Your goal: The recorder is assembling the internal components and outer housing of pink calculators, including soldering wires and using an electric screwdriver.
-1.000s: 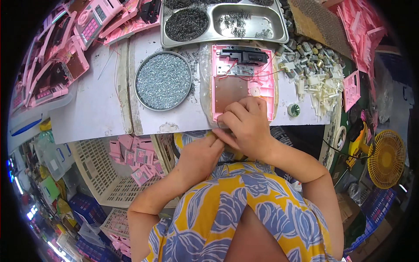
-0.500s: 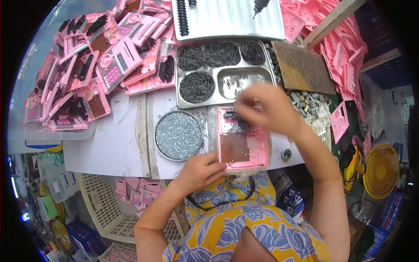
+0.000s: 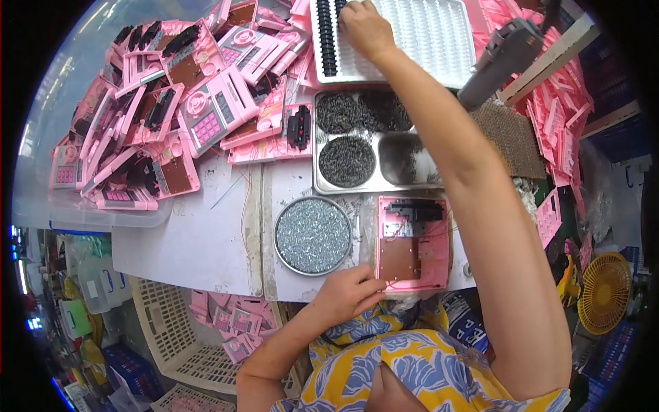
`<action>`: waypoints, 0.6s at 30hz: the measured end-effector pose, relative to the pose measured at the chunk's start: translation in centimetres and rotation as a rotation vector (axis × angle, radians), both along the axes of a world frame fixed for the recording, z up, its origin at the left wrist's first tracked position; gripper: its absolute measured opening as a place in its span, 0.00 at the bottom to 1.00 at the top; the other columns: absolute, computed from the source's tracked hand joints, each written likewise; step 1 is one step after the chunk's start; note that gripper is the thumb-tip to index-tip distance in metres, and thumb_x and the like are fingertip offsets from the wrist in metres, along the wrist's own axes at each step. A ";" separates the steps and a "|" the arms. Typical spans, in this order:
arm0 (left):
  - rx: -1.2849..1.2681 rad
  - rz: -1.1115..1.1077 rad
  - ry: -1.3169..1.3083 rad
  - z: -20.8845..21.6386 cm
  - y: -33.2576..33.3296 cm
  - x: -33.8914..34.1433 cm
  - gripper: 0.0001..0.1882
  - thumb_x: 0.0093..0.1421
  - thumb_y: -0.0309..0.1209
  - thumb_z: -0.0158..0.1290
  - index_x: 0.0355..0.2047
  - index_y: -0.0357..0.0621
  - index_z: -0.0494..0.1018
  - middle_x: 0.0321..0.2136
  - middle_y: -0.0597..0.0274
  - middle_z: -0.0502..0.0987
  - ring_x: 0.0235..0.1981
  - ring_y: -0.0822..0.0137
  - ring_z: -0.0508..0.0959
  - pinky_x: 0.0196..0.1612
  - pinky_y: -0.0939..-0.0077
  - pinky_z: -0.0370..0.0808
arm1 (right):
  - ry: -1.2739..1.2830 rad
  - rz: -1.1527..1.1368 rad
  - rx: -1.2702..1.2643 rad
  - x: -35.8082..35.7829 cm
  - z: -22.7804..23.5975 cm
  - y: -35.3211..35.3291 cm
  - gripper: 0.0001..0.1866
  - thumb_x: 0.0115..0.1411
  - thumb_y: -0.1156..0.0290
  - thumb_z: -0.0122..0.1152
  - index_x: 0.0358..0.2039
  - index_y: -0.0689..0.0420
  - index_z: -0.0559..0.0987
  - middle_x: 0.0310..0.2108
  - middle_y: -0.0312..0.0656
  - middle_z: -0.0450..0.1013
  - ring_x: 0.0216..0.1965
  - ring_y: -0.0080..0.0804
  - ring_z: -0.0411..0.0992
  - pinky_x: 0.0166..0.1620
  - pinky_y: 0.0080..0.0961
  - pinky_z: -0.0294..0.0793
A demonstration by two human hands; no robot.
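Head: left hand (image 3: 350, 294) touches pink housing (image 3: 434, 257); right hand (image 3: 367, 29) over tray (image 3: 429, 42).

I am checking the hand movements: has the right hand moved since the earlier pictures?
Yes, forward: from the near side of the metal compartment tray, the right hand reached the white tray beyond it.

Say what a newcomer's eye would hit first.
Likely the big heap of pink devices at upper left. Then the right hand, far forward over the white tray, near its black parts. The left hand is at an open pink casing's near-left corner, by a round dish.
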State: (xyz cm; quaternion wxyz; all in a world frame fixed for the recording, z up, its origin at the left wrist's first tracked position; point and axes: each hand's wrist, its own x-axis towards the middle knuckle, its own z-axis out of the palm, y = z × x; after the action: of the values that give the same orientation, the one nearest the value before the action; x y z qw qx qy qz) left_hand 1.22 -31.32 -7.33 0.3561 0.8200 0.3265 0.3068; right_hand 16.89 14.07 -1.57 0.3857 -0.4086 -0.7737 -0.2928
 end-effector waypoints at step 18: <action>-0.136 0.026 0.016 0.3 0.1 0.5 0.11 0.52 0.24 0.67 0.37 0.42 0.81 0.27 0.60 0.71 0.27 0.64 0.74 0.30 0.72 0.70 | 0.479 0.111 -1.156 13.4 -0.9 -47.2 0.10 0.53 0.74 0.69 0.36 0.58 0.82 0.30 0.38 0.76 0.35 0.36 0.70 0.40 0.31 0.70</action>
State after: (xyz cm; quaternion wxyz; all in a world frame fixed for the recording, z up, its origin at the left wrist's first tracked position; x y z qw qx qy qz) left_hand 1.74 -31.20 -7.02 0.4045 0.7920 0.3600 0.2820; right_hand 30.33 -33.16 -2.49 0.2796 -0.5647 -0.7191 0.2930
